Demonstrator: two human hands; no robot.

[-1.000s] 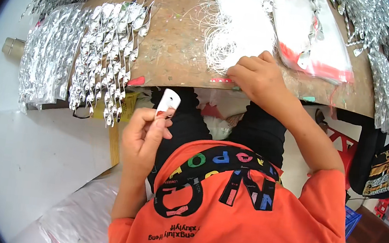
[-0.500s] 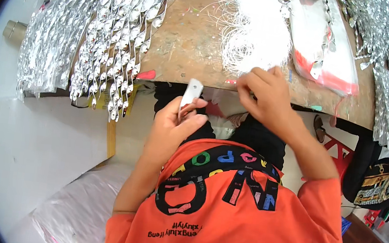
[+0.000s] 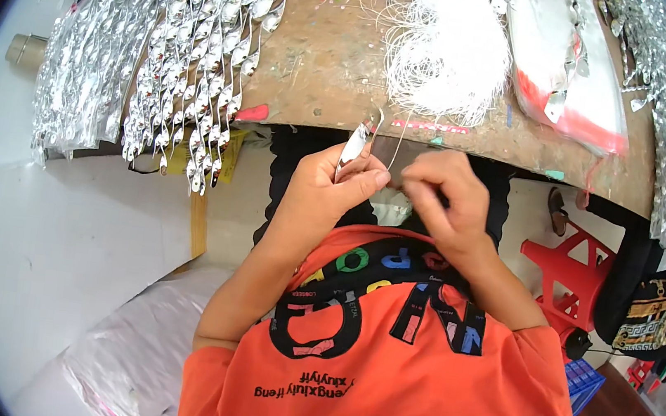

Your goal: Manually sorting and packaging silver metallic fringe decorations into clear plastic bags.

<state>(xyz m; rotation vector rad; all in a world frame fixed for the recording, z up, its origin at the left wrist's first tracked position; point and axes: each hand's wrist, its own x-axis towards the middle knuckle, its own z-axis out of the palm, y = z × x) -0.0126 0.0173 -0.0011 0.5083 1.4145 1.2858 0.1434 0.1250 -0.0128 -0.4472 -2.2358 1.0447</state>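
Thumb and fingers of the left hand [image 3: 320, 187] are pressed together on a shiny metal strip [image 3: 354, 144], which is held at the near edge of the table [image 3: 318, 56]. Just to the right, the right hand [image 3: 455, 196] is curled and blurred; whether anything is pinched by it cannot be told. One white string [image 3: 398, 145] is seen between the hands, below a white string bundle [image 3: 448, 52]. Silver garlands [image 3: 202, 59] are laid at left, plastic bags [image 3: 540, 34] at right.
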